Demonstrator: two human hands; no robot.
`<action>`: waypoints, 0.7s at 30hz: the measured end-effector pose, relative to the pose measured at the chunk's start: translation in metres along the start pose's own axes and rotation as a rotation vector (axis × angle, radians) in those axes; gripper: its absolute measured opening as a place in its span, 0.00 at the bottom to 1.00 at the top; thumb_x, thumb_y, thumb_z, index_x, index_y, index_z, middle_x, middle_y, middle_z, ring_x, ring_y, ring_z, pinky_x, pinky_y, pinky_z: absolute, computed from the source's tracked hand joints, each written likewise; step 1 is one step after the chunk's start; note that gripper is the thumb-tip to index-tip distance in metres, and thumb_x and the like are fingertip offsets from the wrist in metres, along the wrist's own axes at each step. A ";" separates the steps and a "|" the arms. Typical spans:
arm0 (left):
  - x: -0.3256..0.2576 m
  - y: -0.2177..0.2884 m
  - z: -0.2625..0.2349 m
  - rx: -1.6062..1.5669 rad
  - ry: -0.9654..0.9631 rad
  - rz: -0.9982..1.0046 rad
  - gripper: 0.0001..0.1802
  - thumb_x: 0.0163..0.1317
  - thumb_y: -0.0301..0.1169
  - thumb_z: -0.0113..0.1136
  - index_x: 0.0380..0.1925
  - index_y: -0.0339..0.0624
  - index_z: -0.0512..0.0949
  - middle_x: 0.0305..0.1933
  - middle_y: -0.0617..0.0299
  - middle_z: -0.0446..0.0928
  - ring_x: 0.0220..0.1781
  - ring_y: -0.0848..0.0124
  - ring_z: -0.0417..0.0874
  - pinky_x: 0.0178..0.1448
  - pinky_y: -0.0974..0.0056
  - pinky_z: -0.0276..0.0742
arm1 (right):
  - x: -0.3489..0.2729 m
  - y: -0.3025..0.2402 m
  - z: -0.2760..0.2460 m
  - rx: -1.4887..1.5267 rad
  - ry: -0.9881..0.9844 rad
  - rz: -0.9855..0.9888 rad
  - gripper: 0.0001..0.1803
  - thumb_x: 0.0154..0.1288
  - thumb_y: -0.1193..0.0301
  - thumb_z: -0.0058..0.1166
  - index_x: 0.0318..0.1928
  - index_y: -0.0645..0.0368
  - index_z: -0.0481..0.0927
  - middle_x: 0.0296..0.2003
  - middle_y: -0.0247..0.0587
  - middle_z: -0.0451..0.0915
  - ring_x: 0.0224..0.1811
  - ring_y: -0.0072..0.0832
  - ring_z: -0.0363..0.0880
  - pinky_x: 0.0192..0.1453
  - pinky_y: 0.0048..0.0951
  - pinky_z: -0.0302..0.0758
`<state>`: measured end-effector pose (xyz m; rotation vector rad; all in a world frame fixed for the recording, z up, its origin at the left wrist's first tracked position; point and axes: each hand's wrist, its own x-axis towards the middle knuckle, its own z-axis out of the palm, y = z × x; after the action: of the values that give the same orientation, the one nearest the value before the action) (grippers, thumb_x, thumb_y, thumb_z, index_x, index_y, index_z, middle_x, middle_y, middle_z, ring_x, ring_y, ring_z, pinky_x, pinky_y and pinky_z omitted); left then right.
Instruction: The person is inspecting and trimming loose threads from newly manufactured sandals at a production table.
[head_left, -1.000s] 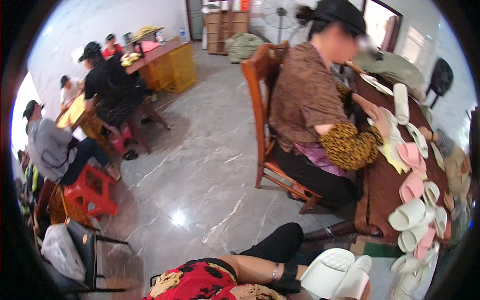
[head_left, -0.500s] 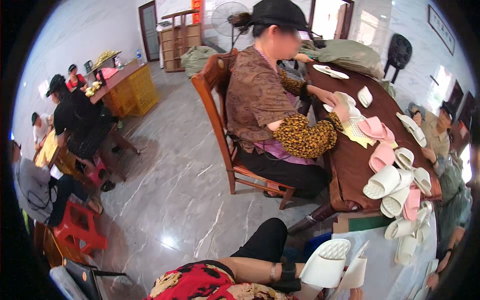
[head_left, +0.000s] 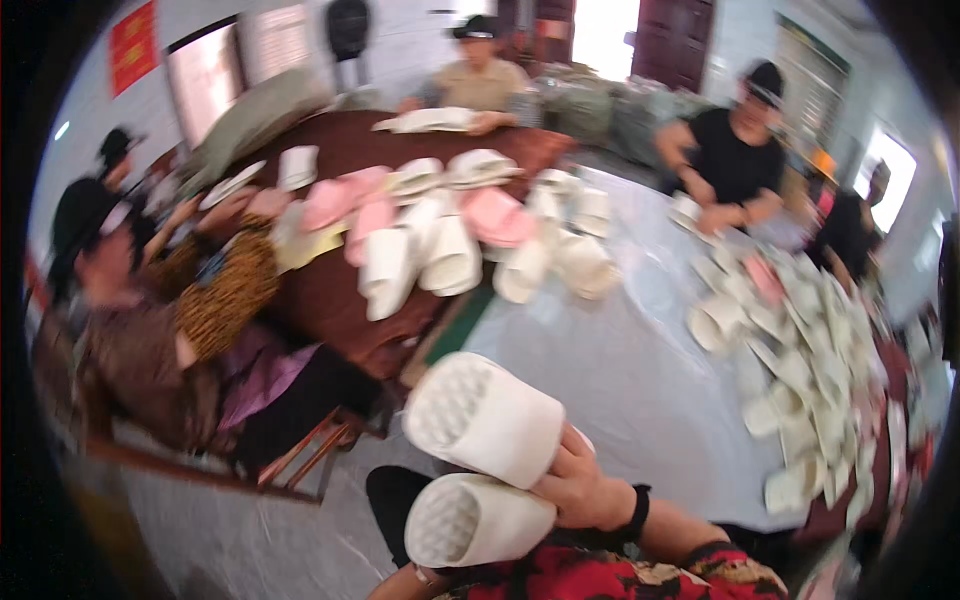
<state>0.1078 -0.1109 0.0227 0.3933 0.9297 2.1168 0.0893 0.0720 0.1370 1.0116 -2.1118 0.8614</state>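
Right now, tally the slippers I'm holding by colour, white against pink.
White foam slippers with nubbed soles: 2
Pink foam slippers: 0 in hand; those lie on the dark brown table
Total held: 2, both gripped by the right hand, fingers curled round them.

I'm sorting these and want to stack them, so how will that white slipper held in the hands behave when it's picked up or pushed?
The upper white slipper looks thick and moulded, so probably light and springy rather than floppy. Its bumpy sole suggests grip, so it should not slide easily on the grey table cover. The right hand spans both slippers, so likely easy to hold, unlikely to roll.
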 end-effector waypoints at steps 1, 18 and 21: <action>0.007 0.003 0.002 -0.007 -0.016 -0.018 0.26 0.69 0.47 0.48 0.59 0.42 0.68 0.63 0.46 0.67 0.64 0.54 0.69 0.63 0.47 0.68 | 0.002 0.001 -0.009 -0.046 0.021 0.016 0.24 0.45 0.63 0.59 0.45 0.62 0.80 0.52 0.54 0.74 0.57 0.59 0.70 0.64 0.58 0.64; -0.010 -0.028 -0.072 -0.058 0.187 -0.318 0.28 0.72 0.48 0.44 0.65 0.46 0.60 0.65 0.56 0.66 0.64 0.59 0.69 0.62 0.52 0.68 | -0.076 0.059 -0.407 -1.753 0.502 0.612 0.22 0.51 0.68 0.59 0.48 0.61 0.78 0.52 0.53 0.74 0.54 0.53 0.70 0.59 0.44 0.68; -0.021 -0.040 -0.082 -0.063 0.217 -0.348 0.26 0.71 0.47 0.44 0.63 0.46 0.62 0.64 0.57 0.67 0.63 0.61 0.69 0.62 0.53 0.68 | -0.137 0.098 -0.427 -1.662 0.465 1.430 0.22 0.56 0.64 0.52 0.51 0.60 0.76 0.54 0.52 0.73 0.58 0.51 0.69 0.60 0.50 0.67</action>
<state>0.0981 -0.1497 -0.0618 -0.0330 0.9717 1.8846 0.1875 0.5046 0.2549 -1.4639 -1.8831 -0.3596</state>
